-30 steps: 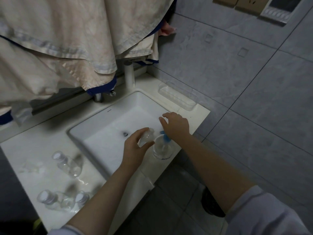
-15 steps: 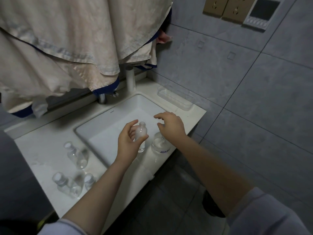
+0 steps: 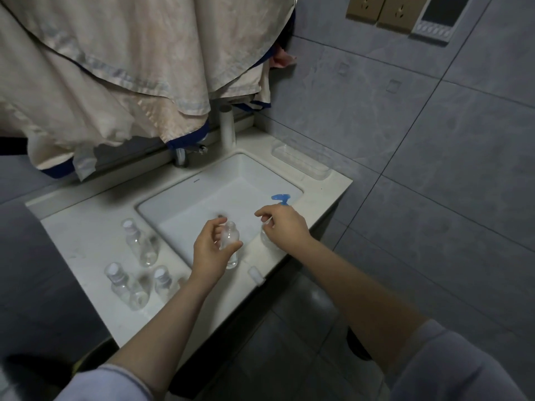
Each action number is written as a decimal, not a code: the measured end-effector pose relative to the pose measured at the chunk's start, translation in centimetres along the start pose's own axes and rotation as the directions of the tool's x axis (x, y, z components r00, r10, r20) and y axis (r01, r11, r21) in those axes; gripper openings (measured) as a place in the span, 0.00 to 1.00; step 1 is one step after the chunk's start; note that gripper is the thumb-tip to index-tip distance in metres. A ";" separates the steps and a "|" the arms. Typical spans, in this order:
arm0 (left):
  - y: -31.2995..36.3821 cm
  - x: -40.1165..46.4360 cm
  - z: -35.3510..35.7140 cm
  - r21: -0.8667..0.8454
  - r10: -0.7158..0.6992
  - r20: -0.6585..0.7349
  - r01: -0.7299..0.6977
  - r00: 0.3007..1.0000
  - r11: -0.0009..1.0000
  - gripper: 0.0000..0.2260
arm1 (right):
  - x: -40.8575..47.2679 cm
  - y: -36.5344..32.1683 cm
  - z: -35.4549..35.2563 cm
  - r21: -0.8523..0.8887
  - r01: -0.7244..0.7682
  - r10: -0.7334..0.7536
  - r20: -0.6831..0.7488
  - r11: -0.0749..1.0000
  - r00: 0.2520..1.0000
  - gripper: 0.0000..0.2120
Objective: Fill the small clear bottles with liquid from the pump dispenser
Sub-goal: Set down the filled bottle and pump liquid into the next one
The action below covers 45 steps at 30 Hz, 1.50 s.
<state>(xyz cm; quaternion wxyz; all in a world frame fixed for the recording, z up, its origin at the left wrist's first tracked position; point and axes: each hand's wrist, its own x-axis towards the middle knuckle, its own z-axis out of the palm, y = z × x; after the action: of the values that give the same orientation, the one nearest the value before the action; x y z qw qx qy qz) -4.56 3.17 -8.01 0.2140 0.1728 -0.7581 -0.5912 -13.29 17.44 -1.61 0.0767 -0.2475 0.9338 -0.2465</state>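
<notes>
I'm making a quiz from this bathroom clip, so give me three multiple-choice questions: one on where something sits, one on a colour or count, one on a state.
1. Where do the capped bottles stand?
A. On the counter left of the sink
B. Inside the sink
C. On the floor

2. What colour is the pump head?
A. Red
B. Blue
C. Green

3. The bottle in the left hand is
A. capped
B. lying flat
C. upright and uncapped

Answers:
1 A, three capped bottles stand on the counter beside the sink.
2 B, the pump head is blue.
3 C, the left hand holds the bottle upright, neck open.
</notes>
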 end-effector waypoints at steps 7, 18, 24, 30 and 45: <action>-2.2 -2.5 0.0 0.072 0.007 0.000 -0.007 1.000 0.997 0.24 | -0.2 -0.8 2.0 0.029 0.017 -0.018 0.051 0.999 0.999 0.18; -2.2 -3.7 -0.1 0.126 -0.053 0.058 0.045 0.997 0.991 0.29 | -0.6 -0.7 2.3 0.047 0.015 -0.018 0.072 0.999 0.997 0.18; 0.1 -3.8 -1.1 0.265 -0.137 0.127 0.100 0.982 0.959 0.42 | -0.6 -0.6 1.7 0.046 0.014 -0.017 0.063 0.999 0.998 0.18; 4.8 -2.5 -4.3 0.518 -0.167 0.083 0.101 0.983 0.850 0.33 | -0.4 -1.8 1.1 0.117 0.029 -0.033 0.032 0.993 0.999 0.19; 8.9 -4.1 -11.4 0.900 -0.445 0.170 0.045 0.879 0.433 0.27 | -4.0 -11.0 4.5 0.103 0.100 -0.131 0.362 0.990 0.923 0.18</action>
<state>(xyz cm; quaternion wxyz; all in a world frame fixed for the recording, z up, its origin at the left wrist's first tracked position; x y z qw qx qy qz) 4.86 -1.96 2.53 -0.1482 0.2489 -0.9428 -0.1648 -3.99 9.25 0.04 0.2457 -0.3407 0.8757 -0.2382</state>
